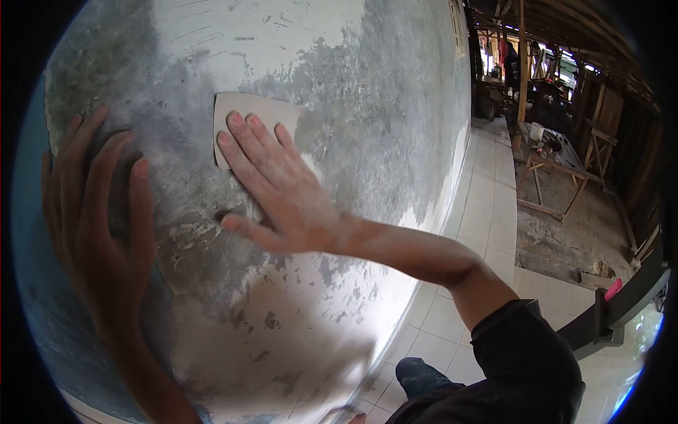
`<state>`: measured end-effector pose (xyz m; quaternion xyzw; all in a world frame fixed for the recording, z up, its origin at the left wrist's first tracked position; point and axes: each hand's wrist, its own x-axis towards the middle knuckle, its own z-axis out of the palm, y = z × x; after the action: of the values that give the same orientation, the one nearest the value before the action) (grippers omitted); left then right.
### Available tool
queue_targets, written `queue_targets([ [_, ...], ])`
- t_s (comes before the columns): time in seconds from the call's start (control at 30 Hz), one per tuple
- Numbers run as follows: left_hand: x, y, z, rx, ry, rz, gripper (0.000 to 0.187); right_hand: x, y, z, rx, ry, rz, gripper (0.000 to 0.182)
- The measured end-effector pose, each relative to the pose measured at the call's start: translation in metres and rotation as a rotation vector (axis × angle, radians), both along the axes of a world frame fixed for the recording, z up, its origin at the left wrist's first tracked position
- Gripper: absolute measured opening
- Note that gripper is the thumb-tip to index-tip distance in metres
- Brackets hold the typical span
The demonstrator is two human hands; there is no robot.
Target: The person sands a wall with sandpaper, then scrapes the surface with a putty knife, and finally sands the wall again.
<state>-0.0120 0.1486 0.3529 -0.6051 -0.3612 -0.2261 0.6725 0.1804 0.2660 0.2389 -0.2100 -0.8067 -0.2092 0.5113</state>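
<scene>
A pale sheet of sandpaper [227, 102] lies flat against the patchy grey and white wall [395, 92]. My right hand [286, 184] holds the sheet to the wall under its outstretched fingers, the thumb apart and off the sheet's lower edge. Whitish dust coats the fingers and the back of this hand. On the left, my left hand [102, 212] is raised at the wall with its fingers spread, and holds nothing. Between the two hands the surface is rough and chipped, with a dark spot close to my right thumb.
Blue paint [32, 212] covers the wall's far left. Pale floor tiles [452, 311] run along its foot. At the right stand a wooden table [558, 152] with things on it and a wooden post [522, 63]. A dark bar [614, 314] with a pink piece crosses the lower right.
</scene>
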Motion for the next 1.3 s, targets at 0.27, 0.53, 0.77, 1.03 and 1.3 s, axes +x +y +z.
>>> queue_targets([
  [0.27,-0.002,0.0,0.001,0.005,0.016,-0.015,0.022,-0.009,-0.025,-0.148,-0.054,0.0,0.167,0.09],
  [0.53,-0.012,0.001,0.007,-0.014,0.086,0.006,0.024,0.011,0.018,-0.143,-0.333,0.376,0.027,0.086],
  [0.77,-0.019,0.001,0.02,-0.057,0.239,-0.012,0.024,-0.025,-0.034,-0.187,-0.363,0.287,0.128,0.085],
  [1.03,-0.016,0.004,0.01,-0.029,0.154,-0.048,0.023,0.001,0.016,-0.098,-0.133,0.236,0.088,0.081],
  [1.3,0.006,0.0,-0.005,0.029,-0.025,-0.119,0.023,-0.001,-0.001,-0.125,-0.129,-0.084,0.077,0.081],
])
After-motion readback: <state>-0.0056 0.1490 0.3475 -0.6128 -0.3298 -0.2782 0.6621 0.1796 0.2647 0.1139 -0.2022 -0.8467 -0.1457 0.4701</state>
